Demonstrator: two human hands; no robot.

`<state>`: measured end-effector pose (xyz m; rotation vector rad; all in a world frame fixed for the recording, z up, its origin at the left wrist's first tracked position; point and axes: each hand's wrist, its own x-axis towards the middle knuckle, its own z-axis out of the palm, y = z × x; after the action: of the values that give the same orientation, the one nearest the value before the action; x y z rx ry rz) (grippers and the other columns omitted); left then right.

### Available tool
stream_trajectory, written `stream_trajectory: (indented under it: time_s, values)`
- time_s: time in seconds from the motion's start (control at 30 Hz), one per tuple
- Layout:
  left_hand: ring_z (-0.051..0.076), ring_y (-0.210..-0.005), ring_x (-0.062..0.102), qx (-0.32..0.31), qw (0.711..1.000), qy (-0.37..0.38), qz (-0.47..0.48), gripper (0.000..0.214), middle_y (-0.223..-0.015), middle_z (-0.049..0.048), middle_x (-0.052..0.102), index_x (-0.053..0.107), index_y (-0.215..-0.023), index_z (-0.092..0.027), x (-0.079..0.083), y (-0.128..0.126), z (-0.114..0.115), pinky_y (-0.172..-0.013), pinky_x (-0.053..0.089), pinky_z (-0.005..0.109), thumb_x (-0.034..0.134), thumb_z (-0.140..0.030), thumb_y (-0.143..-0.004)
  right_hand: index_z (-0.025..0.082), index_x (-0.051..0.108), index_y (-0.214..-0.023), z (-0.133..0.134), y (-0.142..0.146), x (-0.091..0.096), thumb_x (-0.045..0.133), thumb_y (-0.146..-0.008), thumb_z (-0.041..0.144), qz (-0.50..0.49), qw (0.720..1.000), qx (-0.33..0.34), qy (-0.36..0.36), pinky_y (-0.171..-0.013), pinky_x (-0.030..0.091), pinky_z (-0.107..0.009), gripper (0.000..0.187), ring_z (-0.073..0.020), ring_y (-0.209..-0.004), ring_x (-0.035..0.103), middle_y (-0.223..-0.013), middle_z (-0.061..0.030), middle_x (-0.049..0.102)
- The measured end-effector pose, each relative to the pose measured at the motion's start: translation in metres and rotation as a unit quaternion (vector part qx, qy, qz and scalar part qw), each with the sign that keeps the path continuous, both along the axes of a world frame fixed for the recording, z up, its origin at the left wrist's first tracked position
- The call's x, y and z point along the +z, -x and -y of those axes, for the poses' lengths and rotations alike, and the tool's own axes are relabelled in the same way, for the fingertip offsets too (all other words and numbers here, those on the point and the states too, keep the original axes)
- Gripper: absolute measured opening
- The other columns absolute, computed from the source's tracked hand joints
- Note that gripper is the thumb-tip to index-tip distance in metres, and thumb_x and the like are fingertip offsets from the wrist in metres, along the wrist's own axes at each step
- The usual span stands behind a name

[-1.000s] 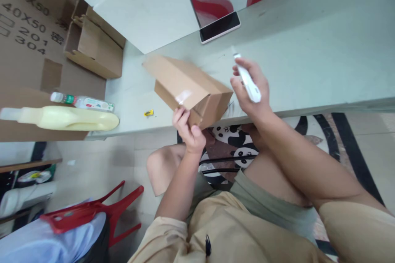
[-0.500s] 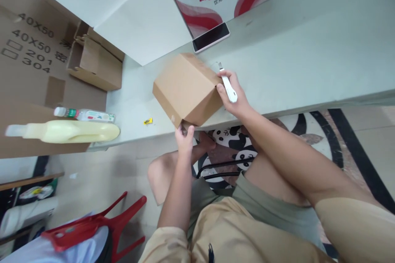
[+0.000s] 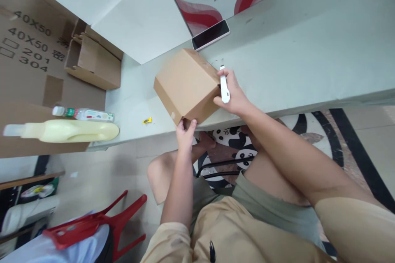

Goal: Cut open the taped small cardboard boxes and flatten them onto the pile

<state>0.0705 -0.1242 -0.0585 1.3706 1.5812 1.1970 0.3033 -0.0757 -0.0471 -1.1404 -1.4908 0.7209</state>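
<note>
Pinching the near corner of a brown cardboard box (image 3: 187, 84) between the thumb and fingers of the left hand (image 3: 185, 134). Curling the right hand (image 3: 235, 95) round a white utility knife (image 3: 225, 90), pointing the blade away from the body, while touching the box's right side. Holding the box at the near edge of a pale table (image 3: 308, 49), just short of a phone (image 3: 211, 35). Facing that dark-screened phone along the foot of a white carton (image 3: 228, 8) with red swirls and lettering, and a large smooth white panel (image 3: 145, 20) blocking the space to its left. Having a small yellow packet (image 3: 147, 120) left of the box, apart from it. Looking farther left to a pale-yellow bottle (image 3: 77, 131) and, just beside, a clear labelled bottle (image 3: 92, 115). Glimpsing behind these a big brown carton (image 3: 31, 82) printed "40X50", plus a smaller open carton (image 3: 98, 65), mostly hiding its inside. Hiding the held box's inside too, behind flat, matte, crisp-folded sides. Sitting above panda-patterned flooring (image 3: 230, 136), with a red plastic seat (image 3: 119, 222) at lower left.
</note>
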Motion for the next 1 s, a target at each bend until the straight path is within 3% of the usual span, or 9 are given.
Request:
stream_trajectory:
  time_s: [0.13,0.27,0.4,0.53,0.73,0.9,1.0]
  values:
    - [0.031,-0.127,0.062,0.013,1.0,-0.01,0.013,0.069,-0.125,0.0171,0.067,0.065,-0.112,-0.015,0.003,-0.001,-0.001,-0.116,0.044,0.045,0.083,-0.063,-0.066,0.025,0.035,-0.128,0.0,0.002,-0.001,0.072,-0.072,0.032,0.018,0.999,-0.04,-0.011,-0.098,0.051,-0.052,0.067,-0.0299,-0.112,0.054,-0.13,-0.0144,0.047]
    - [0.027,-0.108,0.069,0.081,0.995,-0.045,0.027,0.062,-0.105,0.0112,0.072,0.064,-0.096,-0.017,0.006,-0.004,-0.003,-0.107,0.05,0.044,0.087,-0.063,-0.06,0.025,0.04,-0.123,0.001,0.002,-0.002,0.077,-0.073,0.046,0.026,0.992,-0.119,-0.023,-0.098,0.05,-0.057,0.065,-0.0336,-0.118,0.053,-0.129,-0.0147,0.048]
    - [0.023,-0.099,0.07,0.115,0.99,-0.041,0.064,0.064,-0.105,0.0101,0.074,0.066,-0.102,-0.017,0.004,-0.004,-0.002,-0.1,0.053,0.038,0.088,-0.059,-0.059,0.026,0.043,-0.118,0.002,-0.004,-0.001,0.071,-0.083,0.055,-0.007,0.991,-0.135,-0.005,-0.084,0.054,-0.044,0.054,-0.0243,-0.093,0.06,-0.108,-0.0086,0.058]
    - [0.017,-0.095,0.067,0.127,0.981,-0.067,0.132,0.047,-0.097,0.0047,0.074,0.07,-0.095,-0.018,0.0,0.006,0.006,-0.093,0.051,0.028,0.086,-0.05,-0.065,0.025,0.047,-0.106,0.006,-0.006,0.011,0.056,-0.094,0.058,-0.057,0.991,-0.12,0.033,-0.071,0.049,-0.033,0.036,-0.0152,-0.068,0.053,-0.077,0.0017,0.054]
    - [0.012,-0.07,0.061,0.137,0.964,-0.081,0.212,0.029,-0.072,0.0004,0.063,0.058,-0.068,-0.02,0.001,0.026,0.012,-0.069,0.05,0.023,0.069,-0.046,-0.071,0.023,0.06,-0.095,0.011,-0.001,0.031,0.053,-0.096,0.048,-0.133,0.978,-0.118,0.105,-0.062,0.04,-0.027,0.026,-0.0126,-0.064,0.048,-0.068,0.0026,0.051]
    - [0.011,-0.078,0.064,0.129,0.962,-0.07,0.228,0.019,-0.081,-0.0009,0.068,0.066,-0.083,-0.017,0.01,0.039,0.005,-0.074,0.051,0.021,0.073,-0.029,-0.07,0.021,0.064,-0.09,0.009,0.004,0.03,0.058,-0.09,0.046,-0.181,0.975,-0.108,0.076,-0.066,0.042,-0.028,0.026,-0.013,-0.071,0.051,-0.076,0.0005,0.058]
    - [0.013,-0.086,0.065,0.116,0.97,-0.054,0.208,0.022,-0.095,0.001,0.069,0.066,-0.099,-0.015,0.019,0.042,0.002,-0.081,0.055,0.027,0.075,-0.025,-0.081,0.021,0.065,-0.089,0.012,0.003,0.033,0.062,-0.085,0.047,-0.217,0.969,-0.096,0.065,-0.069,0.043,-0.029,0.026,-0.0138,-0.073,0.054,-0.079,-0.0004,0.061]
